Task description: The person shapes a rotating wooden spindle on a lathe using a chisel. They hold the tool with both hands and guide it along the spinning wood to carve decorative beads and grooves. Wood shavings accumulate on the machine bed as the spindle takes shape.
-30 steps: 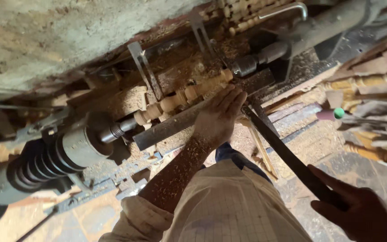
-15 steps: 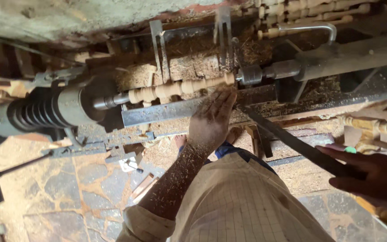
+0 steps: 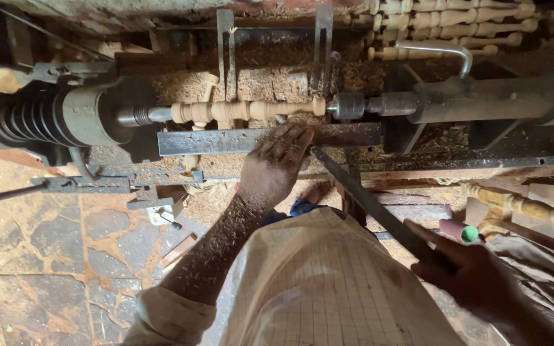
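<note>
Sawdusty lathe (image 3: 65,118): spindle (image 3: 245,110) above fingers (image 3: 290,138)

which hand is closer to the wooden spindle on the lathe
Left. The left hand rests on the tool rest just below the spindle. The right hand is far back, gripping the chisel handle.
</note>
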Demonstrator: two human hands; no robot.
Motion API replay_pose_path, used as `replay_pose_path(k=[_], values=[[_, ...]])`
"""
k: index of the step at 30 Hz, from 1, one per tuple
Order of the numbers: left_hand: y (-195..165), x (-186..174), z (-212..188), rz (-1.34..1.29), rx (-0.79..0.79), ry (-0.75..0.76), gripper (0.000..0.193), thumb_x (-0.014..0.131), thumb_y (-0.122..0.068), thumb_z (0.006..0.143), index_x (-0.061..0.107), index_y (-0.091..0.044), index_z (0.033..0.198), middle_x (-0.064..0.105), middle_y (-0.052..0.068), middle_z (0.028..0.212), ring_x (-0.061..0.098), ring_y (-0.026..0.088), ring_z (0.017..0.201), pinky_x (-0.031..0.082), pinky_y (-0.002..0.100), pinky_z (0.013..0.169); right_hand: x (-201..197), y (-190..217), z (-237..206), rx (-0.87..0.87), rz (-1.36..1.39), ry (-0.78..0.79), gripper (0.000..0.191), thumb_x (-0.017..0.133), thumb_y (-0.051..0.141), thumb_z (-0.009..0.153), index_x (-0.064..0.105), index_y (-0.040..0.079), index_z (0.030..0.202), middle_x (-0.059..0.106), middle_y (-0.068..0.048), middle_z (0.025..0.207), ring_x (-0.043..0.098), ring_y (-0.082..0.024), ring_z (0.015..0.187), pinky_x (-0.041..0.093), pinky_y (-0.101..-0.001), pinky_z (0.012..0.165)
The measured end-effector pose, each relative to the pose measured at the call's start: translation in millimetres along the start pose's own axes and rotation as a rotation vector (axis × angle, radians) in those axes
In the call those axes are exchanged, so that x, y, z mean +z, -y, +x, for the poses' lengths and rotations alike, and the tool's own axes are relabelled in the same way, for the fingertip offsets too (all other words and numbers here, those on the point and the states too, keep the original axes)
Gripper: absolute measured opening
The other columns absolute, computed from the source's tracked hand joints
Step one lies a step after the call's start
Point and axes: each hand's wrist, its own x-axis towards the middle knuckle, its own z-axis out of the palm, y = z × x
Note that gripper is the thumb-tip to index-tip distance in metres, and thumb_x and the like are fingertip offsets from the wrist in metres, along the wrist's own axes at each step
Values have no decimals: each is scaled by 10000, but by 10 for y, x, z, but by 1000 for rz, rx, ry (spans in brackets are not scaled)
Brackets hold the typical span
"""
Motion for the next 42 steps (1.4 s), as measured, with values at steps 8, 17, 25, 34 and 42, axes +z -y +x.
replay_pose_path(k=[8, 17, 25, 34, 42], values=[[273, -15, -64, -35, 151, 39, 278, 713, -170, 1031, 711, -109, 1302, 704, 68, 1373, 673, 201, 1309, 554, 379, 1134, 1187, 171, -147, -191, 515, -386, 787, 860, 337, 757, 567, 403, 1485, 817, -90, 965, 780, -192, 868, 601, -356, 846], [831, -124, -167, -75, 402, 174, 492, 705, -160, 924, 631, -47, 1397, 645, 112, 1453, 576, 226, 1406, 489, 333, 1204, 2272, 1217, -444, -38, 659, -552, 873, 922, 259, 724, 553, 340, 1511, 832, -33, 998, 823, -157, 762, 641, -294, 709], [1084, -129, -235, -260, 404, 265, 370, 605, -133, 1043, 608, -36, 1400, 559, 137, 1517, 452, 268, 1471, 424, 394, 1224, 2613, 2400, -587, -47, 800, -706, 860, 855, 240, 725, 488, 181, 1501, 782, -133, 1178, 799, -178, 986, 634, -303, 809], [1091, -229, -223, -312, 373, 114, 253, 606, -140, 1048, 699, -36, 1259, 704, 136, 1338, 599, 274, 1367, 525, 381, 1156, 1937, 2053, -942, 240, 666, -373, 874, 884, 281, 795, 541, 358, 1595, 789, -109, 804, 727, -124, 664, 593, -300, 730], [762, -100, -103, -301, 226, -30, 227, 638, -157, 1052, 721, -24, 1216, 723, 155, 1286, 677, 309, 1249, 598, 394, 1028, 819, 1160, -860, 242, 518, -138, 829, 861, 305, 873, 474, 425, 1597, 517, -40, 657, 469, -156, 513, 474, -335, 543]])
